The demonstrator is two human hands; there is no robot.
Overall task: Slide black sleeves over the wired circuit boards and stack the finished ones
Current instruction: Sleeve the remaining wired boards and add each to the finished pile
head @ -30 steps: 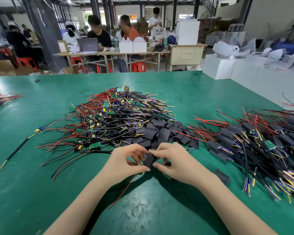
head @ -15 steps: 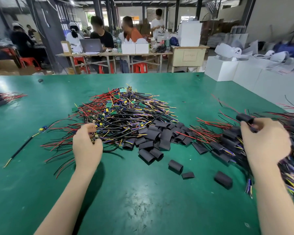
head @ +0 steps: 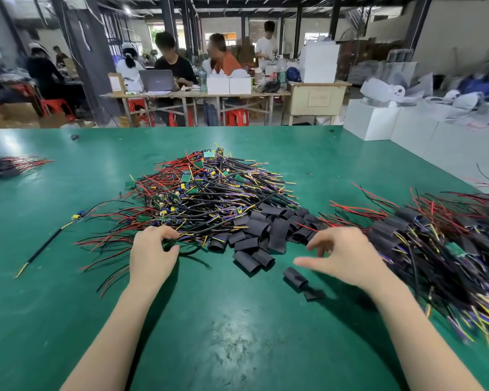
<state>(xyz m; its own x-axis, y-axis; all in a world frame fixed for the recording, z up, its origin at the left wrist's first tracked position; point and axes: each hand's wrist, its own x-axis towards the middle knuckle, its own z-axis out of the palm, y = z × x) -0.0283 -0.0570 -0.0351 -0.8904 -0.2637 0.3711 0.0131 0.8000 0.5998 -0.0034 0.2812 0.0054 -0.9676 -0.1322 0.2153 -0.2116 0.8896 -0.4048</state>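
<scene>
Two bare hands work low over a green tabletop (head: 237, 334). The left hand (head: 152, 253) sits at the 6 o'clock edge of the pile of wired circuit boards (head: 206, 193), its fingers curled down and pinching a small green board (head: 170, 244) with thin wires trailing from it; the board is mostly hidden under the fingertips. The right hand (head: 347, 258) hovers with fingers spread and loosely bent, holding nothing. It hangs between the heap of black sleeves (head: 268, 232) at its 10 o'clock and the stack of finished sleeved boards (head: 441, 249) at its 3 o'clock, touching neither that can be made out. One loose sleeve (head: 295, 277) lies on the tabletop just below the right thumb, with a flattened scrap (head: 315, 294) beside it.

The finished stack is blurred towards the right edge and runs out of frame, so its far side cannot be seen. At 9 o'clock a second small bundle of wires (head: 9, 166) is cut off by the frame edge.

The sleeves are short matt black tubes, some round, some pressed flat. The wires are thin and glossy, red, black, yellow and purple, lying tangled. The tabletop is smooth, with a scuffed pale patch near the person's forearms.
</scene>
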